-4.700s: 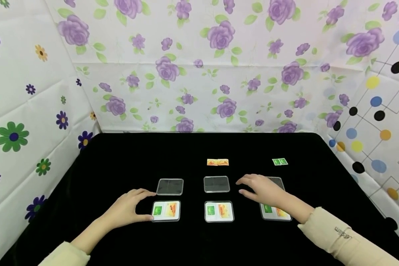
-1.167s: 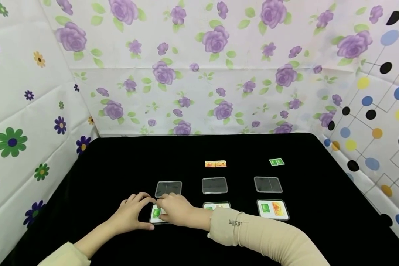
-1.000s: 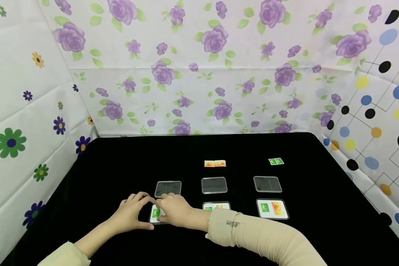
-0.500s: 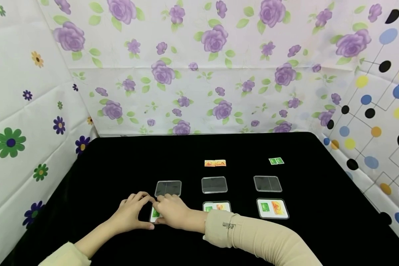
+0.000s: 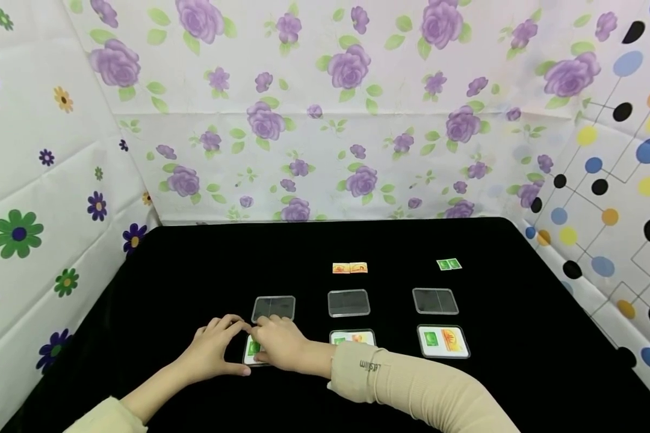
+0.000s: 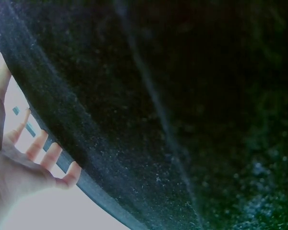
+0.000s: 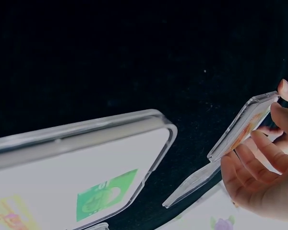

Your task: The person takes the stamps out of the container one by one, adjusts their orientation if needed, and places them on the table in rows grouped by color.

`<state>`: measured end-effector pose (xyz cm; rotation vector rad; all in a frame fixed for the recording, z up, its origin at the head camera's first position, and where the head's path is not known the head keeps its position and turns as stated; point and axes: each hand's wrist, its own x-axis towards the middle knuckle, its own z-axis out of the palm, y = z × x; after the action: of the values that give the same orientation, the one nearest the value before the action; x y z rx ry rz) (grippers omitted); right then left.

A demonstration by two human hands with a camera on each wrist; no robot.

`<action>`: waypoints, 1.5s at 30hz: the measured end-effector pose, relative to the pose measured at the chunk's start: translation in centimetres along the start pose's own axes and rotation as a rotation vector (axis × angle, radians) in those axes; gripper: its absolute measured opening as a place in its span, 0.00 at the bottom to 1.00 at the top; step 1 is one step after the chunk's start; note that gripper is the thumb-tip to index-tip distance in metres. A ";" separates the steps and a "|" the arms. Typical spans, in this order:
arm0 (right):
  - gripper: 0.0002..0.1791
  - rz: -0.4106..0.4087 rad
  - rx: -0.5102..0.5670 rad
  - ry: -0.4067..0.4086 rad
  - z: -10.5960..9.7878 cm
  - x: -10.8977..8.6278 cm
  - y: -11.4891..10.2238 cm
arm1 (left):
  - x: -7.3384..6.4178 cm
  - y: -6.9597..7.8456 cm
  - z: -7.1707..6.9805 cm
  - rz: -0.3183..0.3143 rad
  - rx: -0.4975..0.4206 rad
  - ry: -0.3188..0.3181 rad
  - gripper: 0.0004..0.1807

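My left hand (image 5: pixel 208 352) brackets the left edge of a clear case (image 5: pixel 248 358), index finger at its far corner, thumb at its near corner. The case holds a white card with a green and an orange stamp. Curled over the same case is my right hand (image 5: pixel 283 345), hiding most of it; its thumb lies near the green stamp (image 5: pixel 253 346). In the right wrist view, my right fingers (image 7: pixel 254 160) reach round this case (image 7: pixel 235 129), whose orange stamp shows. The left wrist view shows my left fingers (image 6: pixel 50 155) spread and bent over dark cloth, the case out of sight.
To the right lie similar filled cases, a middle one (image 5: pixel 352 337) partly behind my sleeve and a right one (image 5: pixel 441 341). Behind stand three clear frames (image 5: pixel 273 308). Farther back are orange stamps (image 5: pixel 349 268) and green stamps (image 5: pixel 449 264) on black cloth (image 5: pixel 238 258). Patterned sheets enclose three sides.
My right hand has moved left from the right-hand case to the left one, where it has stayed over the last second with only slight shifts. My left hand has kept its place.
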<state>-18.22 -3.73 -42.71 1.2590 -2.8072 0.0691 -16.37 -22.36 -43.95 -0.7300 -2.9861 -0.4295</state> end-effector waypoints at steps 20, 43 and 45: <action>0.19 0.024 0.132 -0.006 0.1 0.3 0.3 | -0.2 0.1 0.2 -0.011 -0.023 -0.006 0.40; 0.19 0.005 0.140 0.042 -0.7 0.1 0.2 | -0.1 -0.1 0.0 -0.003 -0.028 0.010 0.39; 0.18 0.003 0.144 0.047 -0.9 0.1 0.3 | -0.1 0.0 0.0 -0.005 -0.028 0.011 0.38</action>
<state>-18.50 -3.57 -41.82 1.2638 -2.8080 0.3015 -16.30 -22.42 -44.00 -0.7199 -2.9779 -0.4753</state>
